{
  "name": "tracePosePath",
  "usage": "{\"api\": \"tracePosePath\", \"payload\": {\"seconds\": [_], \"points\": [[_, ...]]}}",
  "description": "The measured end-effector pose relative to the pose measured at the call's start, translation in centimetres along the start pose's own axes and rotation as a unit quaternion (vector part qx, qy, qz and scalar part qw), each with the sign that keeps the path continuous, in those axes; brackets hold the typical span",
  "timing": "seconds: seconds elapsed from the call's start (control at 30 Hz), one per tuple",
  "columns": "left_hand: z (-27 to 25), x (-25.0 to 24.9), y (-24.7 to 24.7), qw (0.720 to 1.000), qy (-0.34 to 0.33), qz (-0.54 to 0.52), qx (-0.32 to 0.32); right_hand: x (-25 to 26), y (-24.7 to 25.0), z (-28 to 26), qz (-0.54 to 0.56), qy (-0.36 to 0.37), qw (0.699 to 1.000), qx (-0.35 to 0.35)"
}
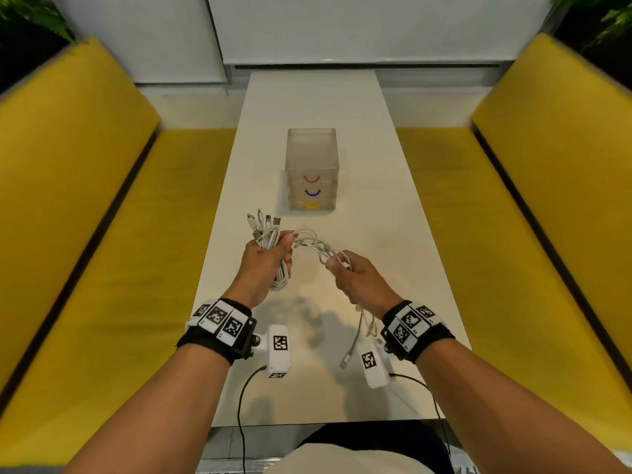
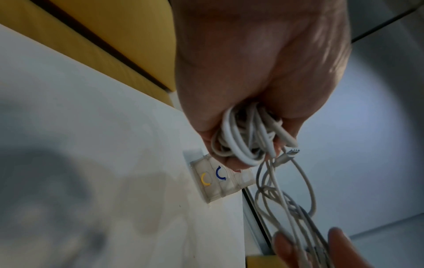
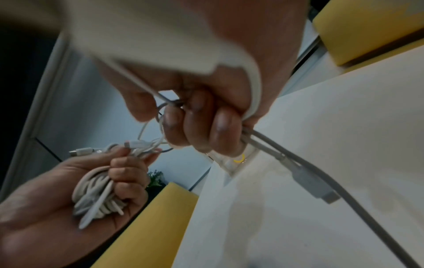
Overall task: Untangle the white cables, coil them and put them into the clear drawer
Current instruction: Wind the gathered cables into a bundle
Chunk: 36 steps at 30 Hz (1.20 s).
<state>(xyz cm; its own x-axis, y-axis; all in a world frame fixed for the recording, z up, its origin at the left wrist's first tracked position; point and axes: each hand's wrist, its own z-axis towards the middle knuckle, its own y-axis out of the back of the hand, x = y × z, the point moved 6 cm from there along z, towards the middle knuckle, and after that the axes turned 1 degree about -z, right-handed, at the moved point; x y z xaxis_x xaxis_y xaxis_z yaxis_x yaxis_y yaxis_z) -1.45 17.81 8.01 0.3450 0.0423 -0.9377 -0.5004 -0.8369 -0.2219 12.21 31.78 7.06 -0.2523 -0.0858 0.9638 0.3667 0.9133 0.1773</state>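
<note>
My left hand (image 1: 265,260) grips a bundle of white cables (image 1: 273,248) above the table, with several plugs sticking up out of the fist. The same bundle (image 2: 241,137) fills the left wrist view, and it shows as loops (image 3: 96,195) in the right wrist view. A tangled stretch of cable (image 1: 316,246) runs across to my right hand (image 1: 349,271), whose curled fingers (image 3: 201,127) hold it. Loose ends with a plug (image 1: 347,359) hang below that hand. The clear drawer unit (image 1: 312,169) stands farther back on the table, its drawers pushed in.
The white table (image 1: 393,234) is long and narrow, with yellow benches (image 1: 119,251) on both sides. The drawer fronts carry red, blue and yellow handles (image 1: 312,193). Black leads (image 1: 241,405) run from the wrist cameras toward my body.
</note>
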Motion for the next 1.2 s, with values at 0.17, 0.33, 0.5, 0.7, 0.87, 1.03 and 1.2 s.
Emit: {"api": "tracePosePath", "payload": {"seconds": [0.17, 0.33, 0.5, 0.7, 0.87, 1.03, 1.2], "points": [[-0.5, 0.4, -0.9, 1.0, 0.007, 0.004, -0.023, 2.0, -0.6, 1.2, 0.014, 0.045, 0.996, -0.079], [-0.8, 0.7, -2.0, 0.999, 0.019, -0.032, -0.022, 4.2, -2.1, 1.9, 0.021, 0.074, 0.993, -0.094], [-1.2, 0.3, -3.1, 0.999, 0.011, -0.04, -0.014, 5.5, -4.3, 1.5, -0.134, 0.118, 0.983, -0.049], [-1.4, 0.8, -3.4, 0.997, 0.051, -0.047, -0.02, 5.4, -5.1, 1.8, -0.333, 0.105, 0.936, 0.035], [-0.9, 0.5, -3.4, 0.994, 0.026, -0.065, -0.079, 6.3, -4.9, 1.6, -0.173, 0.196, 0.963, 0.069], [-0.5, -0.6, -3.3, 0.996, -0.008, -0.037, -0.075, 4.1, -3.0, 0.9, -0.081, 0.18, 0.98, -0.04], [-0.2, -0.5, -2.7, 0.999, -0.021, -0.018, -0.032, 0.6, -2.0, 1.1, -0.085, 0.085, 0.992, -0.046]]}}
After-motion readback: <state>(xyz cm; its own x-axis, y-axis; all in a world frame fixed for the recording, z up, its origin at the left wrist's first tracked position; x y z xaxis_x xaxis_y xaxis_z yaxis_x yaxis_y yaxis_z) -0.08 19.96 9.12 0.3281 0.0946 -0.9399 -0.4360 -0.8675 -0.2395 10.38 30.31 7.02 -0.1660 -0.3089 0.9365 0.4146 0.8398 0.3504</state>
